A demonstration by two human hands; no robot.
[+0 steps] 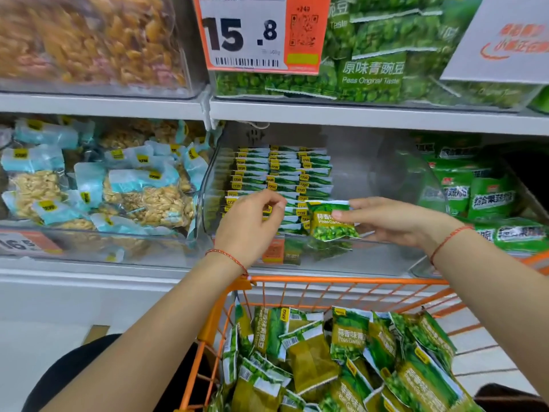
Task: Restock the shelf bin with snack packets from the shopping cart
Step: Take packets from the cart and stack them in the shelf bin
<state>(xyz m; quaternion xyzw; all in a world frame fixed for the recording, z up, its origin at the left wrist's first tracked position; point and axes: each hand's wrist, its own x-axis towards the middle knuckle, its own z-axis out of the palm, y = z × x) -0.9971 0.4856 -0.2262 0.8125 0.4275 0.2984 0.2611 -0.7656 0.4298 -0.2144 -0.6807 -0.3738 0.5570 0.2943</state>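
At frame centre, both arms reach over the orange wire shopping cart [350, 281] into the clear plastic shelf bin [371, 179]. The right hand [389, 221] pinches a green-and-yellow pea snack packet [331, 221] upright; the left hand [252, 224] has its fingers [274, 200] curled on the stacked packet rows [282, 173].

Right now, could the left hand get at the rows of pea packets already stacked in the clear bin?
Probably yes: the left hand is already over the bin's open front at the stacked rows, with nothing between them.
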